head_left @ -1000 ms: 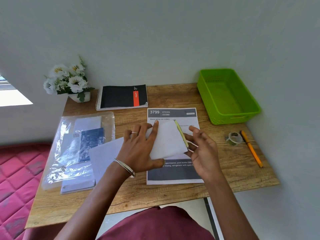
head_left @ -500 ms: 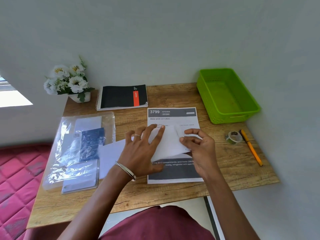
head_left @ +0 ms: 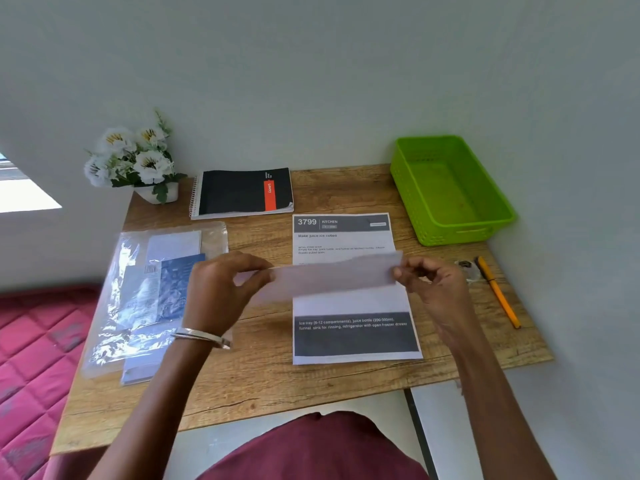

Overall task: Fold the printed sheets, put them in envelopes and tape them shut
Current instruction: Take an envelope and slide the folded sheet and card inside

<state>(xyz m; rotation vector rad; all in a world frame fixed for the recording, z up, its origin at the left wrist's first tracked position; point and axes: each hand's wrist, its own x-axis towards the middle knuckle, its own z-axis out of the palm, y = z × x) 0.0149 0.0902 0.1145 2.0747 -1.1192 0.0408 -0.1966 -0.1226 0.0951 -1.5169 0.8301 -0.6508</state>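
Note:
A white envelope (head_left: 332,278) hangs lengthwise above the desk, blurred by motion. My left hand (head_left: 218,292) pinches its left end and my right hand (head_left: 433,289) pinches its right end. Under it a printed sheet (head_left: 353,334) headed "3799 KITCHEN" lies flat on the wooden desk (head_left: 263,382). A roll of clear tape (head_left: 467,268) sits to the right, partly hidden behind my right hand. A clear plastic pack of envelopes (head_left: 138,299) lies at the left of the desk.
An empty green basket (head_left: 450,192) stands at the back right. A yellow pencil (head_left: 498,296) lies beside the tape. A black spiral notebook (head_left: 242,192) and a pot of white flowers (head_left: 135,161) sit along the back wall. A red quilt (head_left: 31,358) lies left of the desk.
The envelope was pressed on the printed sheet under both hands. It is now lifted and turned lengthwise, with one hand pinching each end.

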